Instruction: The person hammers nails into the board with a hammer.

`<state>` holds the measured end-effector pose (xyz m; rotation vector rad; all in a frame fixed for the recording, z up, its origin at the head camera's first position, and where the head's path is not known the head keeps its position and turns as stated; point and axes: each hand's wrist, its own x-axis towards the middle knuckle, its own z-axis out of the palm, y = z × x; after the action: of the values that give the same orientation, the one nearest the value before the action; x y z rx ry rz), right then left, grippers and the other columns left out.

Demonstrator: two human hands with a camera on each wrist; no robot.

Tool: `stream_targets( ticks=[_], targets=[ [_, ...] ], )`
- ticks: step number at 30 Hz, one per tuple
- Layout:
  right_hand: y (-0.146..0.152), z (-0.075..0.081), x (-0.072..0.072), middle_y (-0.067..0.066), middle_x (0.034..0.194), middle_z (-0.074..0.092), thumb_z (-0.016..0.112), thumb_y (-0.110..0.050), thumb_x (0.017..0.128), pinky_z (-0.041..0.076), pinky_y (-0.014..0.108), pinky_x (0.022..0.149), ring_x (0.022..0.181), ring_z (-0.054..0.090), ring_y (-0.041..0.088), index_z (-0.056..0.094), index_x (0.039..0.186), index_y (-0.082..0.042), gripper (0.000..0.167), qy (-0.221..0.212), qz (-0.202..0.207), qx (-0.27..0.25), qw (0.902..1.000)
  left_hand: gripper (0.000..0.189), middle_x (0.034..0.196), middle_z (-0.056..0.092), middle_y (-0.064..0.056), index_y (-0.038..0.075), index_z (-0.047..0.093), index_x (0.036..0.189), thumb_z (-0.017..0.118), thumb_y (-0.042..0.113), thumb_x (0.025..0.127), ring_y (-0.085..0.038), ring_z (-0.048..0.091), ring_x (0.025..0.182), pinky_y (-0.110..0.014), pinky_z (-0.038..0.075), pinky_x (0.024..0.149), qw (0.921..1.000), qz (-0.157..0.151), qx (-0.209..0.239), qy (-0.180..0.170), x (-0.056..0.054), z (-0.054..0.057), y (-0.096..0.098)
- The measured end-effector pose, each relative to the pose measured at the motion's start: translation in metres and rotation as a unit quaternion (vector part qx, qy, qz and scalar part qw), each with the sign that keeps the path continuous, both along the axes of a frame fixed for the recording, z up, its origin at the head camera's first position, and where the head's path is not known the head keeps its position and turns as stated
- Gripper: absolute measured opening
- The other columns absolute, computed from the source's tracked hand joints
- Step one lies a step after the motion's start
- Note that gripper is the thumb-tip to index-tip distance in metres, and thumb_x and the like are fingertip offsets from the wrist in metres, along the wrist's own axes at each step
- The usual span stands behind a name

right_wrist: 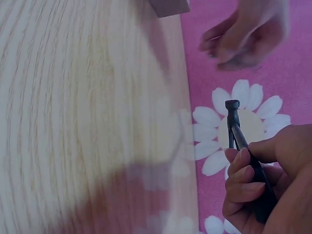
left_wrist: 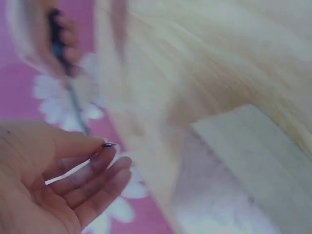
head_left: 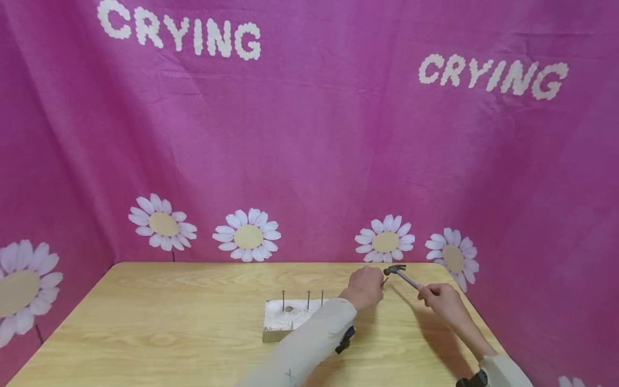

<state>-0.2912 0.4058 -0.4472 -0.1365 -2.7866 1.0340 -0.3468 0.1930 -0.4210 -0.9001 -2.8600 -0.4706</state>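
Note:
My left hand (head_left: 364, 286) is raised over the far right of the table and pinches a nail (left_wrist: 108, 145) between thumb and fingertips. Only a short bit of that nail sticks out past the thumb in the left wrist view. To its right, my right hand (head_left: 447, 303) grips a claw hammer (right_wrist: 233, 113) by its dark handle, with fingers wrapped round it. The hammer's head is close to the left hand in the head view. Behind the left forearm sits a block (head_left: 276, 321) with a whitish top, and several nails (head_left: 308, 300) stand upright in it.
The wood-grain table (head_left: 159, 322) runs up to a pink cloth (head_left: 309, 161) with white daisies and lettering, which hangs at the back and sides. A small roundish spot (head_left: 289, 309) shows on the block's top. The left sleeve (head_left: 314, 336) covers the block's right part.

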Motion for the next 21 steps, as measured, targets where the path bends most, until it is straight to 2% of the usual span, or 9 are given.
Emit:
stream_targets(
  ticks=[2,4,6,7,9,11,13,18,21],
  targets=[
    [-0.003,0.003,0.002,0.002,0.072,0.062,0.057,-0.025,0.109,0.037,0.030,0.059,0.067,0.045,0.016,0.075,0.092,0.003,0.038,0.007,0.001,0.004,1.0000,0.034,0.062,0.055,0.008,0.014,0.066,0.065,0.069,0.010,0.098,-0.004,0.049,0.061,-0.019,0.041,0.052,0.9982,-0.044,0.041,0.007,0.009,0.012,-0.014],
    [-0.006,0.006,0.005,0.002,0.072,0.062,0.056,-0.027,0.109,0.037,0.030,0.059,0.067,0.046,0.016,0.075,0.092,0.003,0.039,0.014,0.002,0.006,0.9999,0.027,0.065,0.058,0.008,0.012,0.074,0.073,0.068,0.009,0.100,-0.003,0.044,0.061,-0.016,0.038,0.053,0.9918,-0.090,0.090,-0.001,0.017,0.022,-0.030],
    [-0.010,0.009,0.009,0.002,0.072,0.062,0.057,-0.026,0.109,0.037,0.030,0.059,0.068,0.046,0.016,0.075,0.092,0.002,0.039,0.016,0.007,0.002,0.9998,0.018,0.075,0.069,0.007,0.008,0.079,0.087,0.067,0.007,0.101,0.002,0.049,0.064,-0.012,0.042,0.058,0.9812,-0.123,0.146,-0.031,0.023,0.028,-0.045],
    [-0.012,0.011,0.011,0.001,0.072,0.061,0.057,-0.027,0.109,0.038,0.030,0.059,0.067,0.047,0.016,0.075,0.092,0.002,0.038,0.016,0.009,0.002,0.9998,0.013,0.082,0.074,0.004,0.006,0.080,0.096,0.067,0.005,0.100,0.003,0.055,0.066,-0.011,0.044,0.060,0.9732,-0.137,0.177,-0.053,0.024,0.031,-0.053],
    [-0.017,0.014,0.014,0.001,0.072,0.061,0.058,-0.027,0.109,0.038,0.029,0.059,0.067,0.047,0.016,0.075,0.092,0.001,0.037,0.014,0.011,-0.002,0.9998,0.013,0.092,0.079,-0.004,0.004,0.079,0.107,0.069,0.002,0.099,0.001,0.066,0.073,-0.011,0.050,0.066,0.9570,-0.152,0.231,-0.089,0.023,0.033,-0.068],
    [-0.022,0.017,0.017,0.001,0.072,0.061,0.059,-0.026,0.108,0.038,0.029,0.058,0.067,0.047,0.015,0.075,0.092,0.001,0.035,0.014,0.014,-0.004,0.9998,0.018,0.097,0.081,-0.009,0.004,0.076,0.114,0.069,-0.001,0.098,-0.005,0.074,0.080,-0.013,0.054,0.068,0.9438,-0.152,0.271,-0.114,0.021,0.032,-0.081],
    [-0.026,0.018,0.019,0.001,0.071,0.060,0.060,-0.026,0.108,0.038,0.029,0.058,0.066,0.047,0.015,0.075,0.091,0.000,0.035,0.015,0.015,-0.005,0.9998,0.019,0.098,0.080,-0.010,0.006,0.074,0.114,0.070,-0.002,0.098,-0.012,0.077,0.084,-0.016,0.056,0.069,0.9360,-0.147,0.293,-0.127,0.020,0.029,-0.094],
    [-0.035,0.018,0.023,0.000,0.070,0.059,0.062,-0.026,0.107,0.037,0.028,0.058,0.066,0.046,0.014,0.075,0.088,-0.001,0.033,0.010,0.018,-0.013,0.9997,0.010,0.092,0.079,-0.010,0.009,0.071,0.098,0.068,-0.001,0.099,-0.016,0.076,0.081,-0.016,0.052,0.065,0.9395,-0.147,0.287,-0.116,0.020,0.014,-0.115],
    [-0.039,0.016,0.025,0.000,0.070,0.060,0.062,-0.025,0.107,0.038,0.028,0.058,0.065,0.047,0.014,0.075,0.088,-0.002,0.033,0.006,0.021,-0.016,0.9996,0.012,0.088,0.079,-0.009,0.010,0.073,0.093,0.068,0.001,0.099,-0.015,0.074,0.080,-0.017,0.050,0.065,0.9457,-0.143,0.270,-0.111,0.023,0.006,-0.121]
  ],
)
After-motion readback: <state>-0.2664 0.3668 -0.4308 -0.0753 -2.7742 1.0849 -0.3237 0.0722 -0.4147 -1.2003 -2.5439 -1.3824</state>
